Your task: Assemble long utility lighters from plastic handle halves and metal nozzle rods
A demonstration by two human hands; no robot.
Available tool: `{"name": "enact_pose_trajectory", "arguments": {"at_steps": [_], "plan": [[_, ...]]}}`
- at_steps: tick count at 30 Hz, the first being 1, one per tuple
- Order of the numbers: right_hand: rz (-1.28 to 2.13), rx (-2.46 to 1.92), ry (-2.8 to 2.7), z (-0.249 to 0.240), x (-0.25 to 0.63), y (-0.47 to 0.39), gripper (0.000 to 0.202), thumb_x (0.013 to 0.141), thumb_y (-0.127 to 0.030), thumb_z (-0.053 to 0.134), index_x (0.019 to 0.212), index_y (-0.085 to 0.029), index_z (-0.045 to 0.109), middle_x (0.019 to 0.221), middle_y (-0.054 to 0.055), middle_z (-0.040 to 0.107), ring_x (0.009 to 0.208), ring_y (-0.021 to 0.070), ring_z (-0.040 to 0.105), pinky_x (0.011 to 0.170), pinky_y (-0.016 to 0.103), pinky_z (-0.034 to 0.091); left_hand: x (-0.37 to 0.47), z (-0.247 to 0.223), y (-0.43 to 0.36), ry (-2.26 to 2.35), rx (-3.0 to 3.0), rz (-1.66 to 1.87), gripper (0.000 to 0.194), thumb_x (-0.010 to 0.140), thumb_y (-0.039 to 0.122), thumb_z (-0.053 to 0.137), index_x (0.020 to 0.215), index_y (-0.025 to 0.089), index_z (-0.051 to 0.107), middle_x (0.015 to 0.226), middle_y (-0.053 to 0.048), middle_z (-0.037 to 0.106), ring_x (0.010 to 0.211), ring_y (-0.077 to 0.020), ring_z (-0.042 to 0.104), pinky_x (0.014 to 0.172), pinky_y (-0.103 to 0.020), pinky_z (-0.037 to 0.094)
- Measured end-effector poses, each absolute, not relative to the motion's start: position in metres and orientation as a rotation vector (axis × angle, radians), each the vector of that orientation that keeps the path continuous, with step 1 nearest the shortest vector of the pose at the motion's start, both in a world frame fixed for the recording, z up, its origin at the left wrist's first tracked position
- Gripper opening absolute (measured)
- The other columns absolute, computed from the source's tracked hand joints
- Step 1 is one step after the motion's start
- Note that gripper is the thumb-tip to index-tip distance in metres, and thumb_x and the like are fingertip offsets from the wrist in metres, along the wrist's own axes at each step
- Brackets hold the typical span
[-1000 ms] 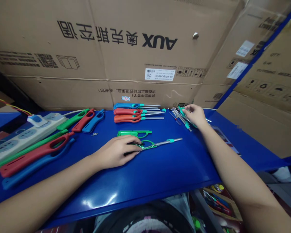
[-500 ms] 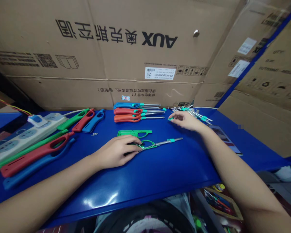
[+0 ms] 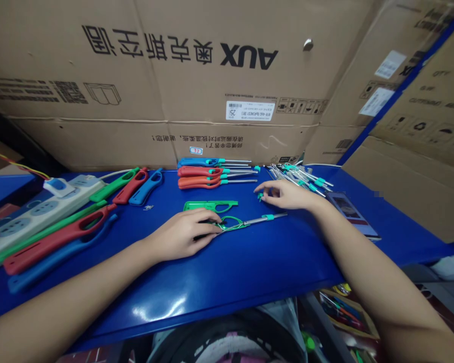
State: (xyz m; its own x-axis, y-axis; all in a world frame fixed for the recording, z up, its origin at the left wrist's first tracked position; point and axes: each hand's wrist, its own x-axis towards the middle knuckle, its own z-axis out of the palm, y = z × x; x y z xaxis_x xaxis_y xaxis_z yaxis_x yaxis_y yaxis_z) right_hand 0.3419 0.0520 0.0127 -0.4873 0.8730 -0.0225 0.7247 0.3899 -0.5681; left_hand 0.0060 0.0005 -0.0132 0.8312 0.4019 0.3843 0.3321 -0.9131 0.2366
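- Left hand (image 3: 183, 232): my fingers close over the green handle (image 3: 242, 223), which lies on the blue table (image 3: 219, 277) before me; its rear is hidden under my palm.
- Right hand (image 3: 289, 195): a narrow pinch on a small teal piece (image 3: 260, 196), short of the tube pile (image 3: 298, 176); whether the piece touches the table I cannot tell.
- Technique: in my judgement, light, even pressure from the left suits best, lest the fine wires (image 3: 227, 229) at the loop be dragged; the teal piece is best kept at my fingertips, where its orientation can be checked.
- Appearance: the handle is bright green, with a looped front; a slim silver tube (image 3: 254, 221) extends rightward from it, bearing a teal collar (image 3: 268, 218). A similar green shell (image 3: 202, 205) lies just beyond.
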Motion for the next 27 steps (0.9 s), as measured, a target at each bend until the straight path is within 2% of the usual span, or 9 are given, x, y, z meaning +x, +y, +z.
{"name": "enact_pose_trajectory", "arguments": {"at_steps": [3,7,9,13,15,17,20,23,27], "plan": [[0.650,-1.386,-2.399,0.010,0.341,0.055,0.023,0.090,-0.037,0.056,0.096,-0.019,0.069,0.079,0.002,0.065,0.065,0.0137,0.053,0.063,0.027,0.042,0.006,-0.013,0.001,0.567,2.850,0.650,0.025,0.098,0.020,0.053,0.113,0.022,0.073,0.119,-0.008,0.069,0.109,-0.0212,0.067,0.095,-0.035,0.056],[0.705,-1.431,-2.359,-0.001,0.335,0.058,0.026,0.091,-0.042,0.056,0.081,-0.019,0.064,0.069,0.001,0.061,0.062,0.0142,0.051,0.060,0.027,0.039,0.005,-0.013,0.001,0.559,2.854,0.657,0.025,0.098,0.020,0.053,0.113,0.022,0.073,0.118,-0.008,0.069,0.108,-0.0213,0.067,0.094,-0.035,0.056],[0.693,-1.439,-2.347,-0.005,0.332,0.059,0.026,0.091,-0.043,0.057,0.085,-0.019,0.063,0.069,0.001,0.061,0.062,0.0143,0.051,0.059,0.027,0.038,0.006,-0.013,0.001,0.553,2.852,0.656,0.025,0.098,0.020,0.053,0.112,0.021,0.073,0.119,-0.008,0.069,0.109,-0.0215,0.066,0.095,-0.036,0.056],[0.436,-1.515,-2.340,-0.001,0.332,0.057,0.025,0.095,-0.041,0.053,0.105,-0.021,0.062,0.078,0.001,0.065,0.067,0.0156,0.056,0.062,0.027,0.038,0.006,-0.013,0.001,0.552,2.835,0.667,0.024,0.099,0.020,0.053,0.112,0.020,0.073,0.118,-0.009,0.068,0.108,-0.0215,0.067,0.094,-0.036,0.057],[0.392,-1.522,-2.371,0.005,0.336,0.055,0.027,0.096,-0.043,0.050,0.101,-0.020,0.063,0.082,0.003,0.067,0.070,0.0160,0.057,0.064,0.027,0.038,0.006,-0.014,0.001,0.560,2.824,0.676,0.024,0.099,0.021,0.053,0.112,0.020,0.073,0.118,-0.010,0.068,0.108,-0.0214,0.067,0.094,-0.036,0.057],[0.452,-1.496,-2.445,0.011,0.340,0.053,0.028,0.090,-0.046,0.059,0.092,-0.019,0.065,0.083,0.004,0.067,0.070,0.0158,0.057,0.064,0.027,0.039,0.006,-0.015,0.002,0.564,2.809,0.686,0.024,0.099,0.021,0.053,0.112,0.020,0.073,0.118,-0.010,0.067,0.108,-0.0211,0.067,0.094,-0.035,0.057],[0.508,-1.468,-2.508,0.013,0.341,0.052,0.022,0.086,-0.039,0.066,0.084,-0.017,0.065,0.078,0.004,0.065,0.067,0.0150,0.055,0.062,0.027,0.039,0.006,-0.017,0.003,0.562,2.766,0.708,0.023,0.098,0.021,0.055,0.113,0.019,0.072,0.119,-0.010,0.066,0.108,-0.0198,0.066,0.095,-0.033,0.056],[0.550,-1.295,-2.472,0.010,0.330,0.048,0.020,0.089,-0.035,0.064,0.083,-0.017,0.067,0.074,0.002,0.065,0.065,0.0139,0.054,0.062,0.026,0.040,0.006,-0.019,0.003,0.603,2.702,0.729,0.020,0.097,0.022,0.058,0.112,0.018,0.070,0.119,-0.009,0.067,0.109,-0.0184,0.066,0.097,-0.031,0.055],[0.605,-0.957,-2.536,0.007,0.305,0.034,0.016,0.093,-0.031,0.062,0.090,-0.016,0.068,0.088,0.005,0.068,0.076,0.0146,0.059,0.071,0.027,0.045,0.007,-0.020,0.003,0.654,2.646,0.720,0.019,0.095,0.024,0.061,0.112,0.018,0.067,0.115,-0.007,0.070,0.109,-0.0184,0.067,0.099,-0.031,0.054]]}}
